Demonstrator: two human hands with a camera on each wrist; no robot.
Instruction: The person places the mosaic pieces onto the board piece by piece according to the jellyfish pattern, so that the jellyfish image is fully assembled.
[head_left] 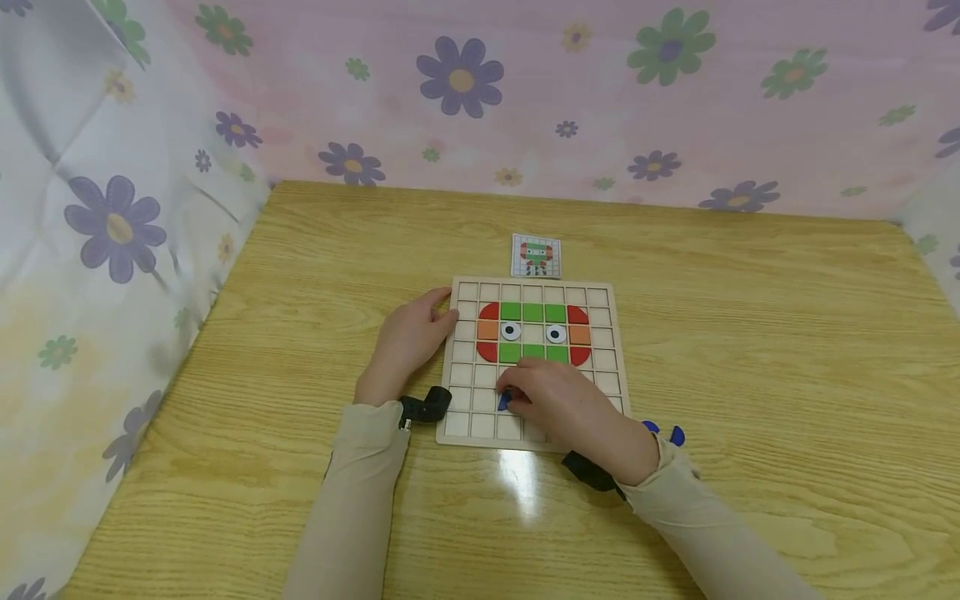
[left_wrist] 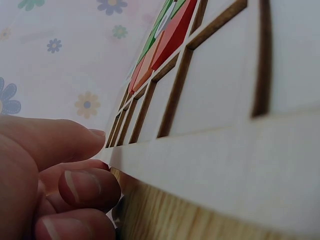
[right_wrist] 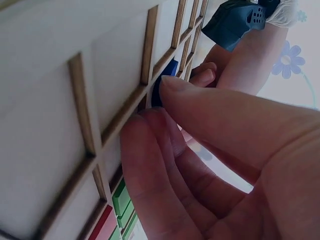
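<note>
A square wooden grid board (head_left: 532,285) lies on the table. My left hand (head_left: 408,337) holds its left edge; in the left wrist view the thumb (left_wrist: 75,140) lies at the rim and curled fingers (left_wrist: 87,187) are against the side. Over the lower part of the board, my right hand (head_left: 566,404) pinches a small blue piece (head_left: 504,402) between thumb and fingertips, right at a grid cell. Green squares (head_left: 533,312), red rounded corners (head_left: 578,314), orange squares (head_left: 487,331) and two round eye pieces (head_left: 556,334) sit in the upper cells.
A small picture card (head_left: 536,256) with a coloured grid figure lies just behind the board. More blue pieces (head_left: 677,435) lie on the table beside the right wrist, partly hidden by it. Flowered cloth (head_left: 510,125) hangs along the table's back and left sides.
</note>
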